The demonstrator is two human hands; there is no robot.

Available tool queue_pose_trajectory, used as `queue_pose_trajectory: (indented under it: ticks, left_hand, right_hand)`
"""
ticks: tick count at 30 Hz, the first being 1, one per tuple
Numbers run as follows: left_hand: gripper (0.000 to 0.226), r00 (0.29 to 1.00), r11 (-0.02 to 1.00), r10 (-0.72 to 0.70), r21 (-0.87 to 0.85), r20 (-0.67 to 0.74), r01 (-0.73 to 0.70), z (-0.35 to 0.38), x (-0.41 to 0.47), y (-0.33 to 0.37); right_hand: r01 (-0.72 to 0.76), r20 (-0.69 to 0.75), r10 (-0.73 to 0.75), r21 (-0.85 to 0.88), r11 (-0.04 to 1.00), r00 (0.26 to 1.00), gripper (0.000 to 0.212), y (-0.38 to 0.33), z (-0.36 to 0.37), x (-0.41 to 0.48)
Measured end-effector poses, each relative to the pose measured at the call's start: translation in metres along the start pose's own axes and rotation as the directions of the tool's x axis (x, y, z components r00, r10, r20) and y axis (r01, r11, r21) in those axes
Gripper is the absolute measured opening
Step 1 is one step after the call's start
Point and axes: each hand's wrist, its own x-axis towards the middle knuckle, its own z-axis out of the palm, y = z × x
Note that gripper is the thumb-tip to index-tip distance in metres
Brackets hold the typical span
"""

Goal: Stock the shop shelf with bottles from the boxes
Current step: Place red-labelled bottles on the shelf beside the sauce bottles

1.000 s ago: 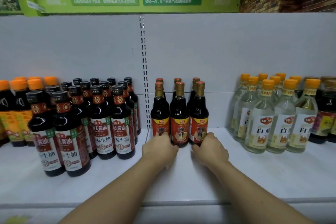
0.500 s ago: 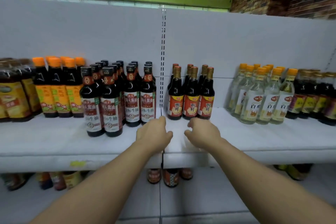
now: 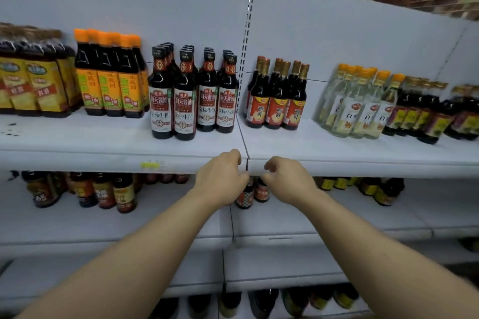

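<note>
Left hand [image 3: 222,179] and right hand [image 3: 285,179] empty, fingers loosely curled on nothing, at the shelf [image 3: 363,163] front edge, red-label bottles [image 3: 277,109] standing well back in a small block, bare room beside them, so likely more to stock, boxes not in view.

The left forearm [image 3: 129,261] and the right forearm [image 3: 375,251] are bare, uncovered along all their visible length from the frame's edge to the wrists. The left hand [image 3: 220,179] and the right hand [image 3: 287,180] are bare as well, with rounded knuckles; the fingernails are too blurred to make out.
</note>
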Motion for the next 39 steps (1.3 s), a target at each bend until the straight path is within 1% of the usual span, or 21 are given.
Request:
queue_pose_trajectory:
  ticks: [3, 4, 6, 10, 12, 14, 18, 23, 26, 28, 30, 33, 36, 39]
  left_hand:
    - [0.027, 1.0, 1.0, 0.006, -0.014, 0.02, -0.006, 0.012, -0.019, 0.001]
    - [0.024, 1.0, 1.0, 0.002, -0.028, 0.027, -0.001, 0.018, -0.024, 0.0]
    - [0.019, 0.999, 0.998, -0.016, -0.054, 0.047, 0.019, 0.032, -0.033, -0.002]
    - [0.021, 0.992, 0.998, -0.061, -0.027, 0.107, 0.065, 0.074, -0.049, -0.01]
    - [0.029, 0.983, 0.995, -0.096, -0.013, 0.154, 0.1, 0.097, -0.056, -0.014]
    - [0.032, 0.972, 0.991, -0.133, -0.007, 0.192, 0.136, 0.12, -0.063, -0.015]
    - [0.026, 0.951, 0.981, -0.186, -0.013, 0.249, 0.195, 0.164, -0.079, -0.021]
    - [0.033, 0.897, 0.954, -0.292, 0.029, 0.332, 0.3, 0.215, -0.108, -0.04]
    - [0.024, 0.882, 0.946, -0.319, 0.058, 0.347, 0.32, 0.246, -0.127, -0.058]
    - [0.02, 0.859, 0.937, -0.34, 0.065, 0.384, 0.342, 0.266, -0.139, -0.072]
    - [0.024, 0.824, 0.927, -0.359, 0.063, 0.439, 0.37, 0.286, -0.149, -0.088]
    - [0.032, 0.786, 0.918, -0.372, 0.075, 0.494, 0.388, 0.319, -0.167, -0.114]
    - [0.022, 0.761, 0.925, -0.372, 0.144, 0.531, 0.352, 0.359, -0.183, -0.144]
    - [0.026, 0.721, 0.915, -0.388, 0.146, 0.575, 0.376, 0.393, -0.193, -0.169]
  right_hand:
    - [-0.03, 0.03, 0.031, -0.004, 1.0, 0.999, 0.02, 0.007, 0.012, -0.017]
    - [-0.041, 0.043, 0.041, -0.007, 0.999, 0.998, 0.017, 0.01, 0.017, -0.021]
    - [-0.055, 0.082, 0.055, -0.007, 0.998, 0.995, 0.021, 0.018, 0.028, -0.029]
    - [-0.111, 0.195, 0.111, -0.013, 0.994, 0.974, 0.044, 0.043, 0.057, -0.042]
    - [-0.132, 0.243, 0.131, -0.013, 0.991, 0.961, 0.047, 0.059, 0.075, -0.048]
    - [-0.148, 0.279, 0.146, -0.014, 0.989, 0.949, 0.047, 0.078, 0.094, -0.052]
    - [-0.187, 0.366, 0.175, -0.002, 0.982, 0.914, 0.048, 0.113, 0.138, -0.058]
    - [-0.194, 0.463, 0.174, -0.005, 0.981, 0.869, 0.047, 0.146, 0.201, -0.067]
    - [-0.177, 0.537, 0.147, 0.004, 0.984, 0.831, 0.044, 0.163, 0.24, -0.074]
    - [-0.176, 0.572, 0.14, 0.007, 0.984, 0.808, 0.049, 0.17, 0.265, -0.08]
    - [-0.171, 0.605, 0.127, 0.015, 0.985, 0.786, 0.053, 0.176, 0.29, -0.088]
    - [-0.189, 0.666, 0.12, 0.032, 0.981, 0.736, 0.059, 0.182, 0.334, -0.1]
    - [-0.196, 0.697, 0.129, 0.017, 0.981, 0.705, 0.059, 0.19, 0.383, -0.111]
    - [-0.216, 0.725, 0.148, 0.001, 0.976, 0.673, 0.059, 0.196, 0.43, -0.12]
